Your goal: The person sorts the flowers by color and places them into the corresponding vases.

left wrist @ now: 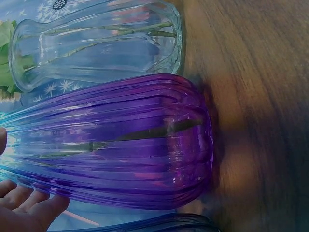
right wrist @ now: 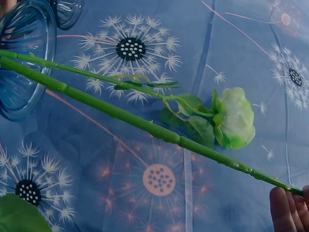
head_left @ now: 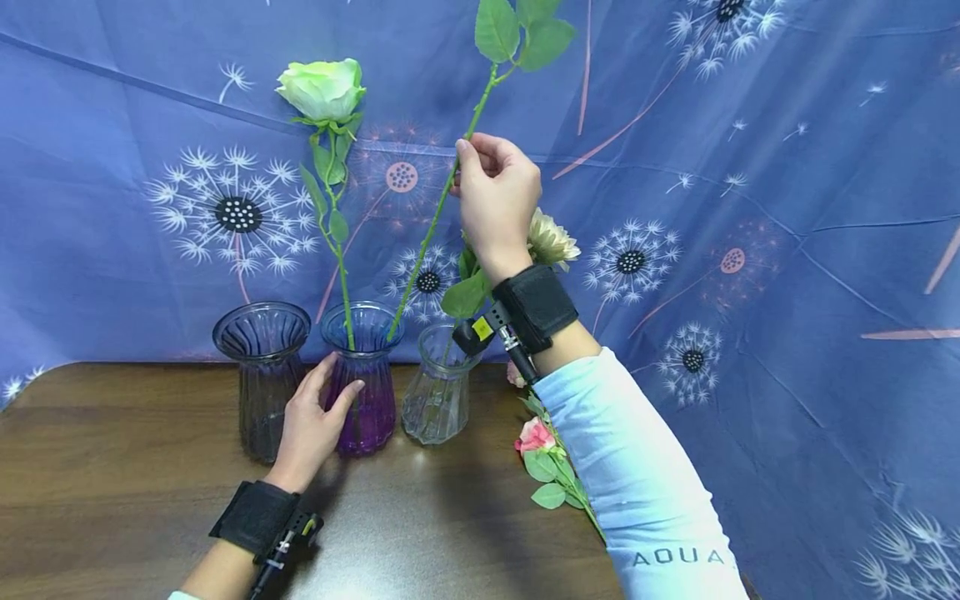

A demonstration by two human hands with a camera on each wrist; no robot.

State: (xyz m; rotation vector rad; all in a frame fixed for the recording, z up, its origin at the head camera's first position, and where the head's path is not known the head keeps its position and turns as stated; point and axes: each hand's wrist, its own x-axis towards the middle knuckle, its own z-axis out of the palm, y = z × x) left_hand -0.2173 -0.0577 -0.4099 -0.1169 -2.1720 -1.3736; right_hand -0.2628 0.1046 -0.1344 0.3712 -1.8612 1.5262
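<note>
My left hand [head_left: 311, 429] holds the purple vase [head_left: 369, 412] near its neck, thumb on one side and fingers on the other. A pale green-white rose [head_left: 322, 90] stands in this vase, and its stem shows through the glass. Above and to the right, my right hand [head_left: 498, 196] pinches a green flower stem [head_left: 426, 246] between thumb and fingers. That stem slants down to the blue rim of the purple vase; its leaves [head_left: 498, 32] are at the top edge and its bloom is out of view. In the right wrist view, fingertips [right wrist: 282, 208] grip the stem.
A dark grey vase [head_left: 261, 400] stands left of the purple one. To the right, a clear vase [head_left: 435, 408] holds a cream flower [head_left: 551, 240]. Pink roses [head_left: 536, 437] lie on the wooden table [head_left: 112, 483] beside the right sleeve. A blue dandelion-print cloth [head_left: 787, 292] hangs behind.
</note>
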